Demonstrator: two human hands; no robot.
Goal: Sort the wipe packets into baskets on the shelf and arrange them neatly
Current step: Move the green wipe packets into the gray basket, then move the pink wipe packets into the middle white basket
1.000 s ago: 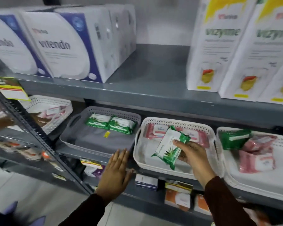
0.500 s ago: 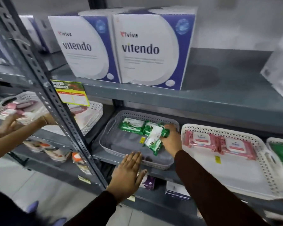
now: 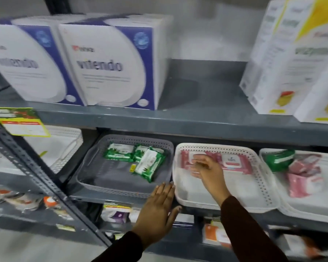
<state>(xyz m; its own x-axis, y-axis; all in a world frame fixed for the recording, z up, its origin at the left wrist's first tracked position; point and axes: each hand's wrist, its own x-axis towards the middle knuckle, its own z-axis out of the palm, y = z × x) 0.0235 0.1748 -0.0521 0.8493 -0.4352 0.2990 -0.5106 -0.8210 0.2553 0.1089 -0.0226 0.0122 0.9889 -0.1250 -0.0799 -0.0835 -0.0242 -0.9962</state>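
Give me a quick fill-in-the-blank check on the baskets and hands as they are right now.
1. The grey perforated plastic basket holds three ____ wipe packets.
2. The right hand hovers with an open grip over the ____ perforated plastic basket.
3. The left hand rests flat against the front edge of the ____ metal shelf.
4. Two ____ wipe packets lie along the back of the white basket.

Missing words: green; white; grey; pink

Left hand [image 3: 157,208]: held flat, palm down, fingers extended together, dark sleeve at the wrist. Right hand [image 3: 206,168]: raised, empty, fingers loosely spread, blurred, forearm dark-sleeved.
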